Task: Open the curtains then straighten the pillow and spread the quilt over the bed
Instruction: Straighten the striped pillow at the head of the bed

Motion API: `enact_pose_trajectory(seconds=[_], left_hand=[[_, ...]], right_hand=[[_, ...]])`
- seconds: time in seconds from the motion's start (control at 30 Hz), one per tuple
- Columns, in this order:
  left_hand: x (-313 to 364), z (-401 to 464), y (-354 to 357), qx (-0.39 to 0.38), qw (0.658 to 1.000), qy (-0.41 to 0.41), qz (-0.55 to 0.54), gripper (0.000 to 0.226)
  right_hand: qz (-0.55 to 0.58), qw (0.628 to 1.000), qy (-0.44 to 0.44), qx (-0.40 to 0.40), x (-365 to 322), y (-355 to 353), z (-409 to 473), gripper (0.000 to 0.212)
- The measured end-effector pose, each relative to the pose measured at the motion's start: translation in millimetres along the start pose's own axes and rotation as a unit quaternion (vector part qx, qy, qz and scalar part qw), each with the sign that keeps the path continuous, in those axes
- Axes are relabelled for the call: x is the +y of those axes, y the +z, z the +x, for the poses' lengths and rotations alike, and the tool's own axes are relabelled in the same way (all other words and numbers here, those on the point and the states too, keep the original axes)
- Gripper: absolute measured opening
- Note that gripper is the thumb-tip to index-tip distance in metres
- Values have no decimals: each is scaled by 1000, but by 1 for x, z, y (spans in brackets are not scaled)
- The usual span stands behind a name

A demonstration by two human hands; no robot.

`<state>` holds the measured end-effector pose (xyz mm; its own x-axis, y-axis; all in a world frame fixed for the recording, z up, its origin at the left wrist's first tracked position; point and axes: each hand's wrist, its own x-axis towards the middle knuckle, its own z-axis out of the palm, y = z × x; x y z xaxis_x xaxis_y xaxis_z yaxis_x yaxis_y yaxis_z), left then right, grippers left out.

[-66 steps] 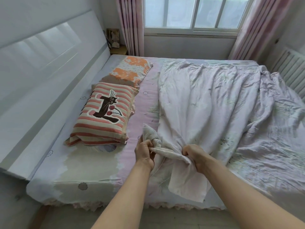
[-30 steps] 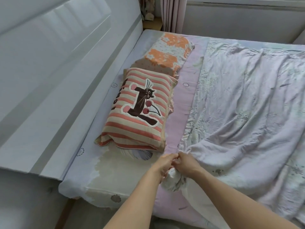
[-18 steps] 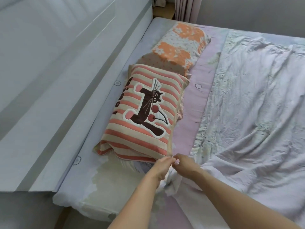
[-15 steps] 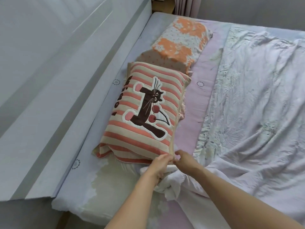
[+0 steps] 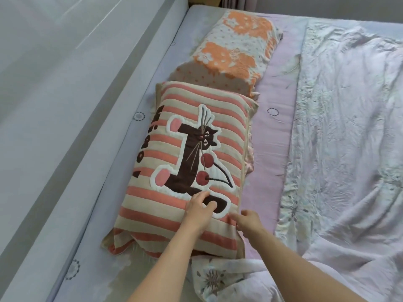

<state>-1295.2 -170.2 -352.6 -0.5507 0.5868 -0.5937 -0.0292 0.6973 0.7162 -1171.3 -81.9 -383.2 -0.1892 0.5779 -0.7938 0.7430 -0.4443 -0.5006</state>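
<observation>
A striped pillow [image 5: 192, 149] with a brown cat picture lies along the left side of the bed. My left hand [image 5: 199, 207] rests on its near end, fingers loosely bent on the cover. My right hand [image 5: 248, 221] sits at the pillow's near right edge, fingers relaxed and holding nothing. The pale floral quilt [image 5: 349, 149] covers the right part of the bed. Its near corner [image 5: 220, 277] lies crumpled below the pillow, between my forearms. The curtains are out of view.
An orange flowered pillow [image 5: 235, 49] lies beyond the striped one. The padded grey headboard [image 5: 54, 94] runs along the left. A pink strip of sheet [image 5: 274, 138] shows between pillows and quilt.
Both hands let go of the quilt corner, which dropped onto the bed. They moved forward onto the near end of the striped pillow. The view moved closer and further down.
</observation>
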Motion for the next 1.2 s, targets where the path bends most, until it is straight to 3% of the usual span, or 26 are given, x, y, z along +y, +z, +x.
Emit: enact_pose_trajectory(seconds=[0.13,0.23,0.3,0.4,0.5,0.6,0.7,0.83,0.93,1.0,1.1,1.2], left_hand=[[0,15,10,22,995,61,78,44],[8,15,18,32,978,101,180,45],[11,15,24,23,964,114,240,46],[8,19,25,15,951,130,281,47],[-1,30,14,9,939,155,307,51],[-7,41,10,0,937,176,302,52],[-7,50,15,0,935,204,291,50],[-1,63,21,0,927,232,296,52],[5,71,21,-8,914,251,318,55],[6,74,17,-12,910,249,333,56],[2,75,10,5,900,251,357,55],[-7,81,-13,81,891,223,387,56]], right_hand=[[49,998,-33,16,-3,-2,13,15],[53,989,-64,122,3,-7,16,18],[54,985,-8,163,14,2,18,20],[57,987,61,137,21,22,25,13],[170,973,65,139,-2,16,44,9],[237,962,7,135,-40,1,60,16],[220,966,-38,129,-69,-2,75,31],[199,953,-125,189,-85,-6,97,23],[200,931,-86,294,-69,-18,115,28],[197,943,-34,266,-61,-13,123,20],[146,967,1,207,-64,-1,131,58],[69,971,-53,223,-72,-5,127,64]])
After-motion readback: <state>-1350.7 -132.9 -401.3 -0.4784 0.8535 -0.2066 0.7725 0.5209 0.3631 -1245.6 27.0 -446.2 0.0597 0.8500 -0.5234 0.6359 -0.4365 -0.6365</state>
